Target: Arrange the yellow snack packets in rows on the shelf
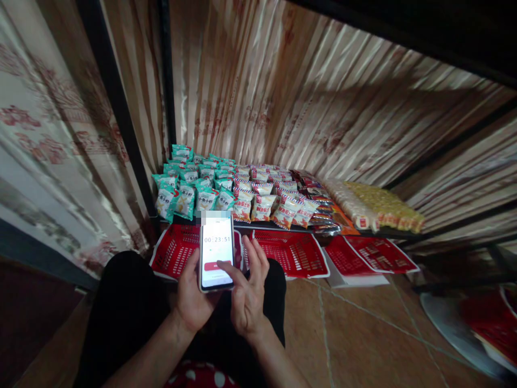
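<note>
My left hand (194, 299) is wrapped round a smartphone (216, 253), which stands tilted toward me over my lap. Its lit screen reads 00:23:51, with a red button near the bottom. My right hand (250, 296) reaches in from the right, its index finger on or just over that button. The other fingers are apart and hold nothing. Just beyond the phone, green snack packets (205, 198) and white snack packets (264, 208) stand in rows on a low shelf.
Red plastic baskets (286, 250) sit on the floor below the shelf, with more red baskets (371, 254) to the right. Dark-wrapped packets (313, 186) and yellow packets (375, 202) fill the shelf's right part. Patterned curtains (250, 81) hang behind, between dark frame posts (117, 113).
</note>
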### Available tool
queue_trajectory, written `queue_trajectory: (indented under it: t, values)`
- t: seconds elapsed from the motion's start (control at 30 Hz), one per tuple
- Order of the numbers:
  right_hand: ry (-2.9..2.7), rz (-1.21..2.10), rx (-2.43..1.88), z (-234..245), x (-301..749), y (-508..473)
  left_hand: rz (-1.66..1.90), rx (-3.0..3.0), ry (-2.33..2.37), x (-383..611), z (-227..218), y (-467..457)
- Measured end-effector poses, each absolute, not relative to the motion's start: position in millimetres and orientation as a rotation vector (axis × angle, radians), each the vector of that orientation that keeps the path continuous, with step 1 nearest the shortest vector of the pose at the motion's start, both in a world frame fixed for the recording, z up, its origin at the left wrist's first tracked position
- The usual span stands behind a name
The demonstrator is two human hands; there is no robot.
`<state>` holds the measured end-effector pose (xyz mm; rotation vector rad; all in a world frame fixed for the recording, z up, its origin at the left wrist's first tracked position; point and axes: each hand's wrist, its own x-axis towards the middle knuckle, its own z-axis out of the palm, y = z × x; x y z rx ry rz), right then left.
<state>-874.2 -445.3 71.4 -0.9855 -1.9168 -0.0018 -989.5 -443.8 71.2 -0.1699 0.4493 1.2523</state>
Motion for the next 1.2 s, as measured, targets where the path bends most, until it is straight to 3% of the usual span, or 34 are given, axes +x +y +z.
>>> queue_trajectory:
  t: [1.2]
  values:
    - [-1.986,0.089,-0.986,58.4,-860.6,-468.3,1.33,-0.215,0.556,-979.3,56.1,-473.1]
